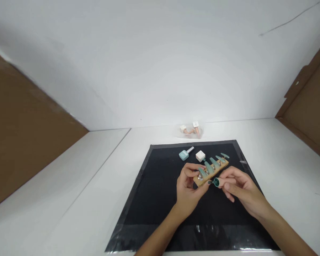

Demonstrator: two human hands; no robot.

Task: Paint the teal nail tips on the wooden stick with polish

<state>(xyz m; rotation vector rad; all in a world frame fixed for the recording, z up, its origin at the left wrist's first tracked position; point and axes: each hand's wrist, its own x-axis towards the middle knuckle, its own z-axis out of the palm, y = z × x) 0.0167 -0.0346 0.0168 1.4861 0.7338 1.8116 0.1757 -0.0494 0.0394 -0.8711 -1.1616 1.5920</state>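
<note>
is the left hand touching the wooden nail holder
Touching. The head view shows the left hand gripping the near end of the wooden nail holder, its fingers wrapped around the strip's edge with no gap.

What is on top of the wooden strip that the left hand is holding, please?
On the wooden strip stands a row of teal nail tips on small silvery mounts. The left hand covers its near end, so nothing mounted there can be seen.

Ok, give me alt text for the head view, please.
Left hand holds a wooden nail-tip stand carrying teal nail tips; right hand holds a small teal brush cap against it. Behind on the black mat: teal polish bottle, white cube.
</note>
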